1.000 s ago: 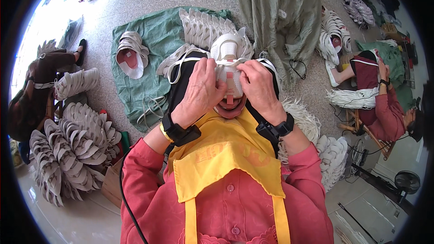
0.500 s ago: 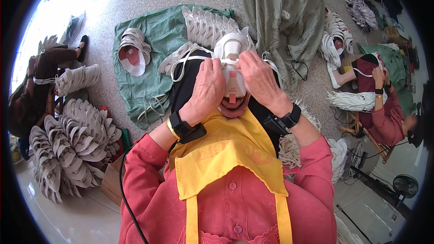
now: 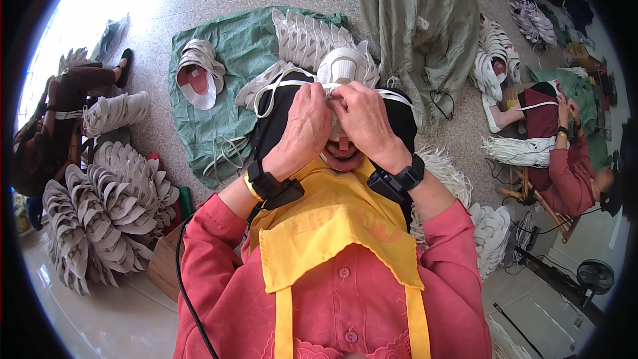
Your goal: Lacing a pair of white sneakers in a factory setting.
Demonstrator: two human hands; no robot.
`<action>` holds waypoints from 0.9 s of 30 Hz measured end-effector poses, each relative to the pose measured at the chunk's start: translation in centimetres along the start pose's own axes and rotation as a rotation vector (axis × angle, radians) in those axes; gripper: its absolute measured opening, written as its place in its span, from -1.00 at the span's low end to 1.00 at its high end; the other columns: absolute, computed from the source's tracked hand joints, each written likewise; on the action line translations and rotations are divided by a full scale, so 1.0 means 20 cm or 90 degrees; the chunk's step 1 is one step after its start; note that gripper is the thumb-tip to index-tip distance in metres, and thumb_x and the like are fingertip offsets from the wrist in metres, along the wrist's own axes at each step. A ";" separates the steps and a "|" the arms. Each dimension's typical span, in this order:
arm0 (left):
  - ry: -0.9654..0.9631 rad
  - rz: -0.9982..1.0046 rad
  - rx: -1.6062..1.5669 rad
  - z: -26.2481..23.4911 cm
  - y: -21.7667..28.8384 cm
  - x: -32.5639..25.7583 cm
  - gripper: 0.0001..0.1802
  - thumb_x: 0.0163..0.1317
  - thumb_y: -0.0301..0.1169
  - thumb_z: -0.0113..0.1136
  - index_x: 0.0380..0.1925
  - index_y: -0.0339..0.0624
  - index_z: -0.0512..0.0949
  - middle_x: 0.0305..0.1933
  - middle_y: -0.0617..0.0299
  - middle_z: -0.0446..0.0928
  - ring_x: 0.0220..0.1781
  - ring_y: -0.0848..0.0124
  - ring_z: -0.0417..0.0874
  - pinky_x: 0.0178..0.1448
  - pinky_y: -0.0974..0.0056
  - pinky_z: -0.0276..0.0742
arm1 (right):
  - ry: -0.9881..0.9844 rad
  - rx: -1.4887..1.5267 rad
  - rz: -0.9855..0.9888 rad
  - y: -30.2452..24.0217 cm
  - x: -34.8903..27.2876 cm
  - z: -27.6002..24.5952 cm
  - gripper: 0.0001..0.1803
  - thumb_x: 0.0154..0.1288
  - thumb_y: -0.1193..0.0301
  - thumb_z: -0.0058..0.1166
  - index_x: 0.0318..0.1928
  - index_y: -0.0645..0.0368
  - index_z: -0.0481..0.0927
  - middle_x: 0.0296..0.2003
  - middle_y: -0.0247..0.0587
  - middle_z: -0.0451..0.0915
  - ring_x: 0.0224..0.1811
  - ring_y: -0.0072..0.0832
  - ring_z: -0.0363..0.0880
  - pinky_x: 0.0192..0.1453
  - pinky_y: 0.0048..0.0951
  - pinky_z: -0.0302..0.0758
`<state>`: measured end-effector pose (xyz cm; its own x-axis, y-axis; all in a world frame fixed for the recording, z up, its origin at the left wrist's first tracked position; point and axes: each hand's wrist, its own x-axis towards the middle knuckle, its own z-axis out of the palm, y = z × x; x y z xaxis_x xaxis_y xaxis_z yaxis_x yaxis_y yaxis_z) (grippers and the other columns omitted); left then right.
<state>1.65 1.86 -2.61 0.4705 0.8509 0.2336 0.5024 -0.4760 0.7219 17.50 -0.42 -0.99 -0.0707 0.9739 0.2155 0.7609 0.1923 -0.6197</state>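
Note:
A white shoe upper (image 3: 343, 68) with a perforated toe and a reddish lining lies over my lap, toe pointing away. A flat white shoelace (image 3: 284, 85) crosses it and trails out to both sides. My left hand (image 3: 306, 126) is closed on the lace at the left of the lacing opening. Directly beside it, my right hand (image 3: 367, 119) pinches the lace, thumb and forefinger close to the left fingertips. Both hands cover most of the tongue and eyelets. Just beyond the toe, a row of nested white uppers (image 3: 309, 38) rests on a green sheet (image 3: 229, 36).
More shoe uppers (image 3: 198, 70) lie on the sheet at left. Large stacks of grey-white pieces (image 3: 106, 209) stand at lower left. Bundled white laces (image 3: 442, 176) hang near my right side. Co-workers sit at far left and right (image 3: 571, 173). A grey-green cloth (image 3: 415, 20) drapes ahead.
My right hand has moved left and inward, so its fingertips now meet those of my left hand over the shoe upper. The left hand has barely shifted.

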 end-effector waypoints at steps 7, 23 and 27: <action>0.046 0.031 -0.049 0.00 -0.03 0.03 -0.81 0.25 -0.63 0.05 -0.14 -0.33 0.39 -0.26 -0.17 0.49 -0.19 -0.17 0.55 -0.10 -0.08 0.49 | 0.022 -0.007 -0.018 0.00 0.02 0.02 -0.94 0.28 0.53 0.21 -0.30 0.25 0.60 -0.33 -0.01 0.59 -0.28 0.03 0.63 -0.23 -0.08 0.54; 0.033 -0.019 -0.047 -0.02 0.03 0.05 -0.77 0.13 -0.62 0.10 -0.17 -0.31 0.44 -0.34 -0.11 0.49 -0.29 -0.15 0.56 -0.20 -0.11 0.50 | 0.052 0.500 0.228 -0.01 -0.13 -0.30 -0.87 0.40 0.51 0.23 -0.32 0.29 0.60 -0.49 -0.55 0.55 -0.43 -0.83 0.44 -0.38 -0.64 0.36; -0.045 -0.056 -0.120 -0.09 -0.03 0.09 -0.87 0.28 -0.53 0.25 -0.32 -0.32 0.47 -0.42 0.12 0.55 -0.40 0.35 0.66 -0.29 0.25 0.57 | 0.041 0.463 0.215 0.00 -0.03 -0.26 -0.84 0.43 0.46 0.23 -0.32 0.26 0.60 -0.46 -0.53 0.56 -0.41 -0.83 0.44 -0.33 -0.65 0.38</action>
<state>0.93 3.96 -1.45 0.4834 0.8667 0.1232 0.4028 -0.3451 0.8477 20.98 -1.59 2.86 0.1423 0.9890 -0.0413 0.1217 -0.0588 -0.9908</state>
